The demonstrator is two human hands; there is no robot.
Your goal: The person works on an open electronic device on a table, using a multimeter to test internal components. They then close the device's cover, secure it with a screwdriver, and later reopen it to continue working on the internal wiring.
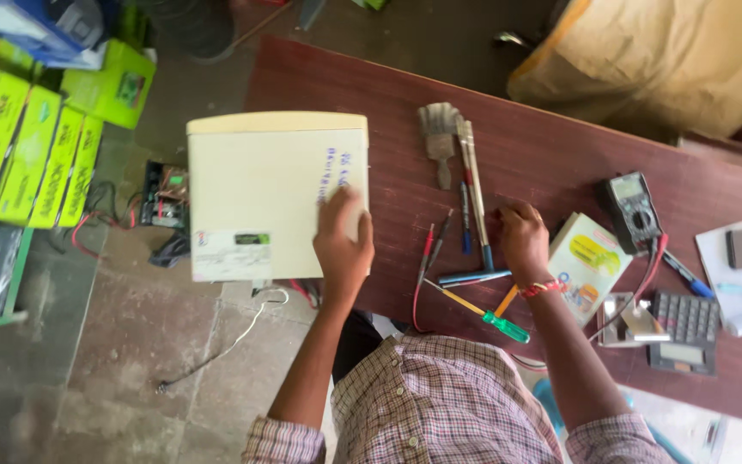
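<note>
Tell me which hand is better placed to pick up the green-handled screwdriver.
Right, probably. The right hand rests on the table among the tools, close to the green-handled screwdriver. The left hand is pressed flat on the cream box, farther away and occupied.

Repair workshop: multimeter point(631, 210), screwdrivers point(483, 314)

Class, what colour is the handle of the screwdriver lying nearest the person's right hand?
Green: the screwdriver handle, clearest in the head view.
</note>
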